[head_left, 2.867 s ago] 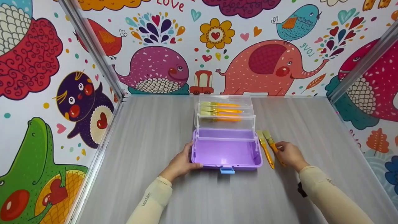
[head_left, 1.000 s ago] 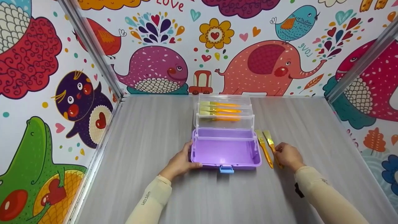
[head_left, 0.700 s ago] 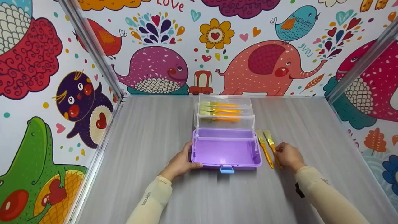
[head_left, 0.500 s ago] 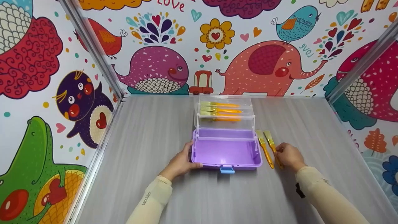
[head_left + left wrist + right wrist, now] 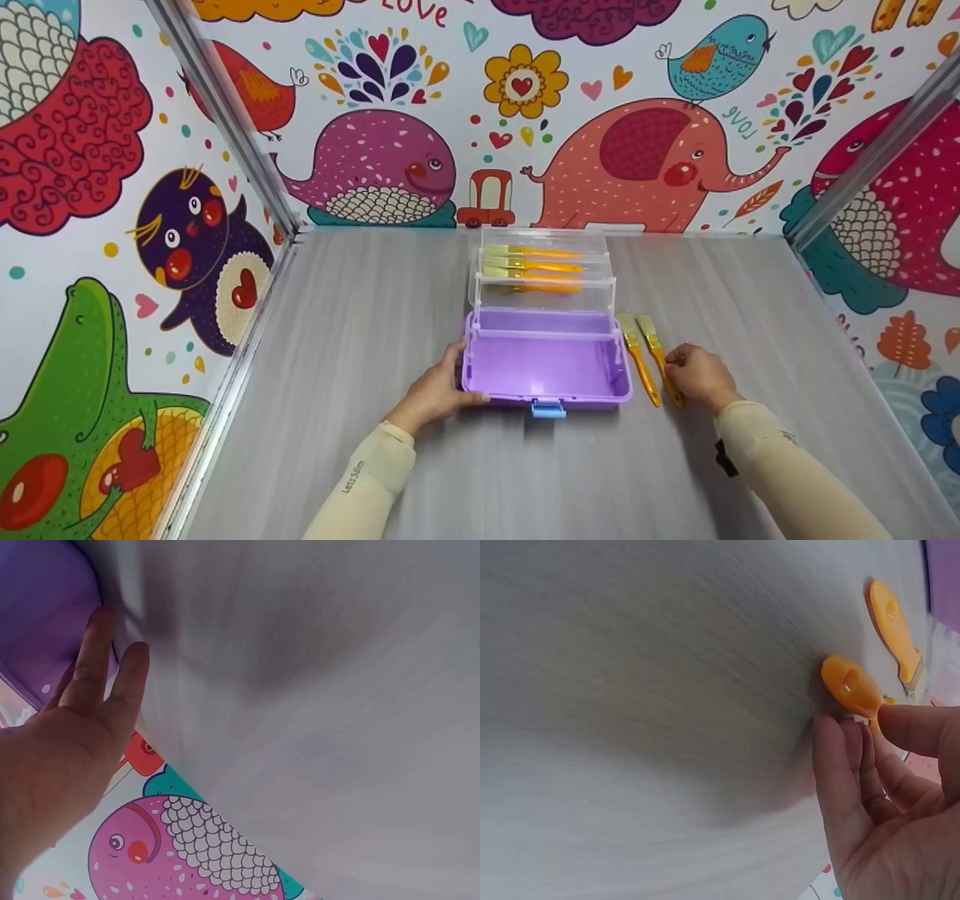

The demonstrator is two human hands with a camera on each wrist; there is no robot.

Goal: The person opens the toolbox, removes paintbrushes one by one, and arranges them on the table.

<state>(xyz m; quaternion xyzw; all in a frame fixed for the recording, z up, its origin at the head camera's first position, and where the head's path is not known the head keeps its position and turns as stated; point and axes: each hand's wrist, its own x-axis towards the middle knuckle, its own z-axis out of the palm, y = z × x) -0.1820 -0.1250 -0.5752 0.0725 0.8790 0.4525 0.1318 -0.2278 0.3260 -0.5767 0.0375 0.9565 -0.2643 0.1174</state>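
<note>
A purple toolbox (image 5: 544, 367) stands with its clear tiered trays (image 5: 545, 281) folded out behind it. My left hand (image 5: 435, 390) holds its front left corner, thumb over the front rim and fingers along the side wall, as the left wrist view shows too. To the right of the box, two flat paintbrushes with orange handles lie side by side, bristles pointing away. My right hand (image 5: 701, 377) pinches the handle of the outer paintbrush (image 5: 655, 345) between thumb and fingertips. The handle end (image 5: 847, 682) sticks out past the thumb in the right wrist view. The inner paintbrush (image 5: 641, 367) lies untouched.
Several more orange-handled paintbrushes (image 5: 532, 268) lie in the clear trays. A blue latch (image 5: 548, 409) hangs at the box's front. The grey tabletop (image 5: 360, 300) is bounded by a patterned back wall (image 5: 480, 97) and side walls, with metal posts at the corners.
Over the last three seconds the outer paintbrush has turned slightly, its handle end swinging left, nearly parallel to the inner one. The left hand and the toolbox have stayed in place.
</note>
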